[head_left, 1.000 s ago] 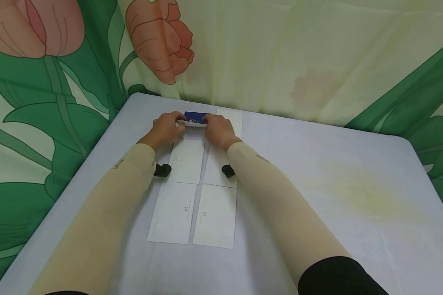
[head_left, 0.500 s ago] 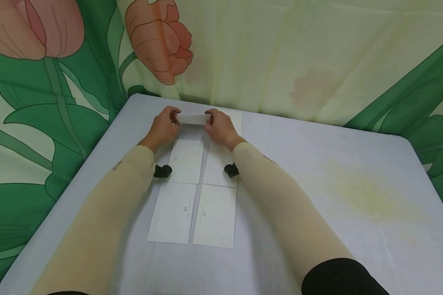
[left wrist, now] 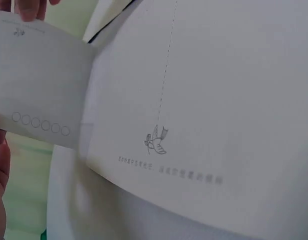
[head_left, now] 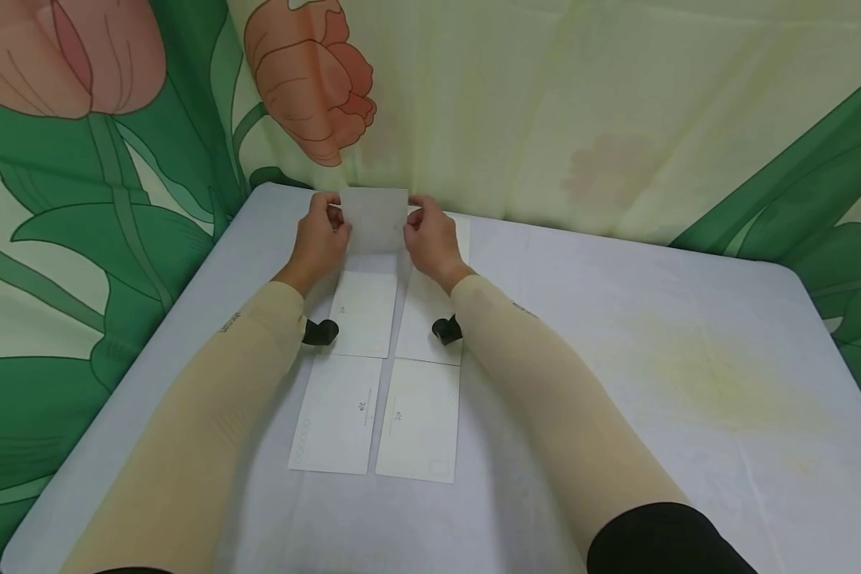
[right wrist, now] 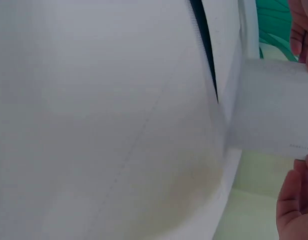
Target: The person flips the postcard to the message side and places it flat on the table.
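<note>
A white postcard stands almost upright at the far side of the table, its pale back turned toward me. My left hand pinches its left edge, and my right hand pinches the right one. Small circles along one side and a tiny printed drawing show on this postcard in the left wrist view. Just in front of it lies another postcard, face down. The right wrist view has the fingers of both hands at opposite edges of the held postcard.
More white postcards lie flat in two columns, including a near left postcard, a near right postcard and a middle right postcard partly under my right wrist. A white cloth covers the table. A floral curtain hangs behind its far edge.
The postcard, first tilted with its dark blue picture side showing, has been raised and turned so its white back faces me. Both hands have moved slightly up with it.
</note>
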Motion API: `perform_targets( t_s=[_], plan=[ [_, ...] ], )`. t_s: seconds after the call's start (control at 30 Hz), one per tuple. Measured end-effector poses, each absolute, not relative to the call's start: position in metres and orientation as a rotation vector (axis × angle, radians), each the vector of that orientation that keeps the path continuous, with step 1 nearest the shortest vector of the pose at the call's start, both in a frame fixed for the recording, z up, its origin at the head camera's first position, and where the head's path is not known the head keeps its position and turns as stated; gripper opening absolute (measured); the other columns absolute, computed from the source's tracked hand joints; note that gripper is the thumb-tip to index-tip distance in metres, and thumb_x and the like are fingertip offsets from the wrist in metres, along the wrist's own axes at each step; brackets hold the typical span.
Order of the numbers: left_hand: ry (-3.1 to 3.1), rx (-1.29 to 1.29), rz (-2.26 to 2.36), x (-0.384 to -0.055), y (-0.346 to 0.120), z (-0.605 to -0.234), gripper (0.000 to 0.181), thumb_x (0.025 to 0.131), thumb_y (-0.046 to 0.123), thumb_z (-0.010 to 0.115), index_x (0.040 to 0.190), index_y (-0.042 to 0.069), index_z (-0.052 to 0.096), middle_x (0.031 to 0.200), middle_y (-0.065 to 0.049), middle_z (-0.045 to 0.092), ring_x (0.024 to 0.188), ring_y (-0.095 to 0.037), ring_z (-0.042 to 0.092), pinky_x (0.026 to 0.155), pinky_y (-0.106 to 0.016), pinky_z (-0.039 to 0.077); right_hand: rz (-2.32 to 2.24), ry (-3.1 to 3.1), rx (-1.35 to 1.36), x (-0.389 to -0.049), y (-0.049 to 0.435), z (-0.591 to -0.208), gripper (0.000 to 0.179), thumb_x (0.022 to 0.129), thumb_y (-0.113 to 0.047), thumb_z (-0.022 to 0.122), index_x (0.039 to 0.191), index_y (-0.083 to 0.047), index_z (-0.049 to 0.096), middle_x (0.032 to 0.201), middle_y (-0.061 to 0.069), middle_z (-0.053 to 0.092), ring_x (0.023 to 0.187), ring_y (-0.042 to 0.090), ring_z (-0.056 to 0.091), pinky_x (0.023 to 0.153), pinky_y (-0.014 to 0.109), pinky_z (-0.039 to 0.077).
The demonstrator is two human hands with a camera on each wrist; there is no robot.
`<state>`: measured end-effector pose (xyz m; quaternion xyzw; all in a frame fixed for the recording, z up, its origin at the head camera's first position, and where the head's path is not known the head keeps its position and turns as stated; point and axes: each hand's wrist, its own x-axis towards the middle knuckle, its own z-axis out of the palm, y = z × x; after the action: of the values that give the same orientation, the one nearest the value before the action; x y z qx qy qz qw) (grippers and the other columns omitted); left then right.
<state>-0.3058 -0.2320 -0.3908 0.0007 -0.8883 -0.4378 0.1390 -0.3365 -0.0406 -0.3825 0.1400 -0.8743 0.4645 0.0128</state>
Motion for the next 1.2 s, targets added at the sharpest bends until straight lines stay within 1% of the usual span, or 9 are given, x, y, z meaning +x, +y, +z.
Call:
perform_targets(
  t_s=[0.1,0.23,0.3,0.37,0.5,0.67,0.9,1.0,1.2],
  plan=[
    [-2.514,-0.009,-1.266,-0.305,-0.231,-0.389,0.036,0.099,0.001,0.054,0.131,-0.001,0.039,0.107,-0.019,0.055,0.1,-0.032,0.055,0.091,-0.041,0.044,1.504,-2.675,0.423,-0.335,-0.042,-0.38,0.035,0.1,-0.008,0.056,0.133,-0.004,0.047,0.107,0.007,0.06,0.096,0.019,0.058,0.084,0.026,0.048],
    [-2.466,0.019,-1.302,-0.305,-0.23,-0.385,0.033,0.099,0.002,0.056,0.129,0.0,0.042,0.112,-0.019,0.059,0.104,-0.032,0.059,0.094,-0.04,0.047,1.457,-2.663,0.429,-0.334,-0.042,-0.379,0.02,0.1,-0.009,0.055,0.119,-0.002,0.055,0.108,0.008,0.063,0.1,0.02,0.058,0.087,0.024,0.048],
    [-2.46,0.043,-1.317,-0.305,-0.229,-0.384,0.031,0.099,0.005,0.057,0.128,-0.001,0.047,0.117,-0.018,0.06,0.108,-0.03,0.061,0.096,-0.038,0.049,1.423,-2.667,0.433,-0.334,-0.042,-0.379,0.019,0.1,-0.009,0.054,0.117,-0.002,0.061,0.11,0.009,0.064,0.102,0.021,0.058,0.089,0.024,0.047],
    [-2.464,0.059,-1.329,-0.304,-0.229,-0.383,0.031,0.098,0.006,0.059,0.128,-0.002,0.054,0.121,-0.017,0.061,0.111,-0.029,0.061,0.097,-0.037,0.049,1.399,-2.676,0.444,-0.334,-0.042,-0.379,0.023,0.1,-0.008,0.053,0.12,-0.002,0.064,0.114,0.009,0.065,0.105,0.02,0.059,0.09,0.024,0.048],
    [-2.496,0.052,-1.316,-0.305,-0.23,-0.383,0.035,0.098,0.007,0.059,0.132,-0.002,0.06,0.127,-0.017,0.059,0.117,-0.027,0.06,0.099,-0.034,0.048,1.383,-2.714,0.475,-0.334,-0.042,-0.38,0.034,0.1,-0.006,0.053,0.132,-0.002,0.061,0.128,0.01,0.061,0.107,0.019,0.061,0.089,0.025,0.049],
    [-2.582,0.011,-1.281,-0.305,-0.23,-0.386,0.044,0.098,0.009,0.059,0.141,0.001,0.055,0.138,-0.016,0.054,0.123,-0.028,0.053,0.104,-0.038,0.043,1.264,-2.827,0.52,-0.336,-0.041,-0.38,0.043,0.099,-0.007,0.055,0.141,-0.001,0.053,0.136,0.014,0.053,0.106,0.021,0.059,0.091,0.027,0.047],
    [-2.693,-0.002,-1.343,-0.308,-0.228,-0.393,0.053,0.1,0.01,0.058,0.151,0.005,0.044,0.153,-0.01,0.042,0.127,-0.028,0.05,0.105,-0.039,0.044,1.136,-2.918,0.47,-0.337,-0.044,-0.386,0.047,0.1,-0.009,0.055,0.146,0.0,0.048,0.144,0.019,0.04,0.131,0.026,0.043,0.107,0.03,0.037],
    [-2.75,-0.007,-1.318,-0.309,-0.228,-0.397,0.057,0.1,0.011,0.057,0.153,0.006,0.039,0.157,-0.01,0.037,0.129,-0.029,0.048,0.106,-0.04,0.043,1.114,-2.922,0.478,-0.338,-0.046,-0.387,0.047,0.099,-0.008,0.052,0.146,0.001,0.048,0.143,0.02,0.044,0.135,0.028,0.04,0.111,0.031,0.034],
    [-2.895,-0.012,-1.204,-0.31,-0.231,-0.403,0.063,0.099,0.017,0.056,0.156,0.005,0.032,0.16,-0.013,0.031,0.137,-0.033,0.037,0.113,-0.045,0.031,1.033,-2.971,0.547,-0.338,-0.047,-0.392,0.047,0.098,-0.006,0.051,0.144,0.002,0.05,0.139,0.019,0.054,0.137,0.028,0.042,0.114,0.031,0.031]
  ],
)
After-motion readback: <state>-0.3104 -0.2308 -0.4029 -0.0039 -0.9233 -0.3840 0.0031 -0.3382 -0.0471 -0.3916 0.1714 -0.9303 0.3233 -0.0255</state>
